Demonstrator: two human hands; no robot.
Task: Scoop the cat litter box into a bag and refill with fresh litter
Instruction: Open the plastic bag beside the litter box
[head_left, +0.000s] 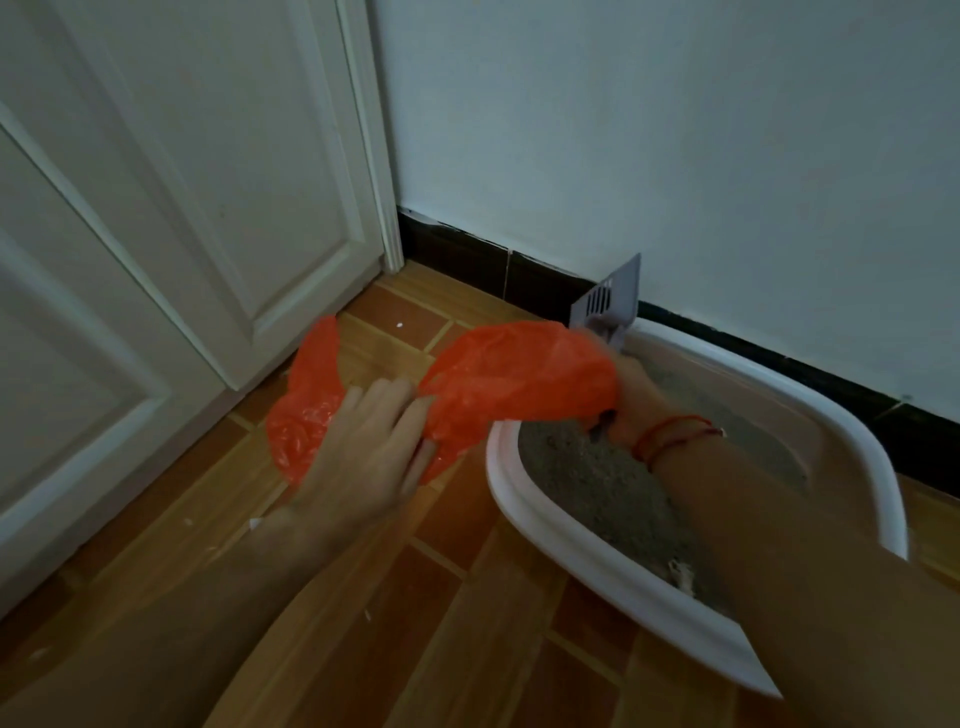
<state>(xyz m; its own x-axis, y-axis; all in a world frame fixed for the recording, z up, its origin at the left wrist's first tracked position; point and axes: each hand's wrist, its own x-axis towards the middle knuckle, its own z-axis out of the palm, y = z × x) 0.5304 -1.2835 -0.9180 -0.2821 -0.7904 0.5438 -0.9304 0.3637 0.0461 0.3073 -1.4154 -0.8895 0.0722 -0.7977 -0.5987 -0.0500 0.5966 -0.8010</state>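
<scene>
Two hands: left hand (363, 447) grips orange bag (519, 374), right hand (641, 400) holds scoop (605, 301) blade-up.

Home room corner, white panelled door (171, 218), wood-pattern floor (441, 597), litter box (613, 571) by wall (675, 130)

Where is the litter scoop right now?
Head view, right of centre: the grey scoop stands above the far corner of the litter box, near the dark baseboard, behind the orange bag, in the right hand.
</scene>
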